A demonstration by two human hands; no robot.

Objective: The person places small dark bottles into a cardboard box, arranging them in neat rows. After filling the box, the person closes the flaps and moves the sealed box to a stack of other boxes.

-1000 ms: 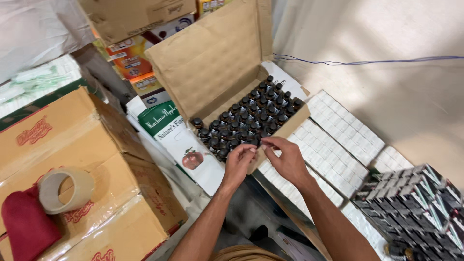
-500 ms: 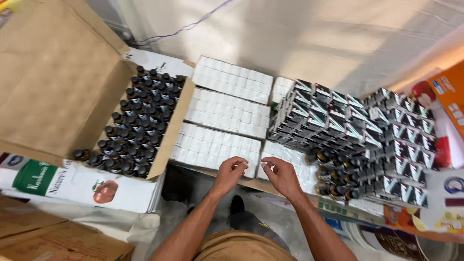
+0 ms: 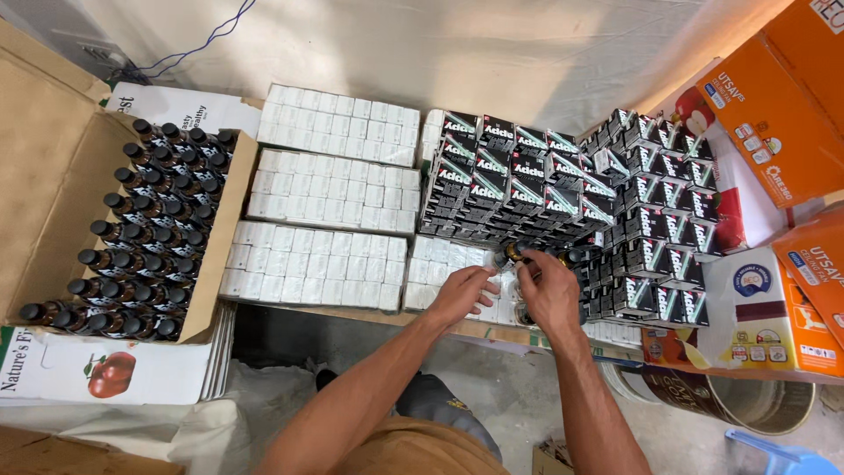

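My right hand (image 3: 552, 290) is closed around a small dark bottle (image 3: 512, 256) with a black cap, held just in front of the stacks of black cartons (image 3: 519, 180). My left hand (image 3: 462, 295) is beside it over the white small boxes (image 3: 444, 264), fingers curled toward the bottle; what it grips is hidden. More dark bottles stand among the black cartons near my right hand (image 3: 571, 257). An open cardboard carton (image 3: 53, 176) at the left holds several rows of the same dark bottles (image 3: 149, 233).
Bundles of white small boxes (image 3: 325, 198) fill the middle of the bench. More black cartons (image 3: 659, 220) are stacked at the right, with orange cartons (image 3: 765, 114) beyond. A bucket (image 3: 747, 400) and a blue stool (image 3: 782, 457) stand on the floor at lower right.
The view swung right, away from the bottle carton. Both hands moved from that carton's edge across the white boxes to the front of the black cartons, where the right one holds a bottle.
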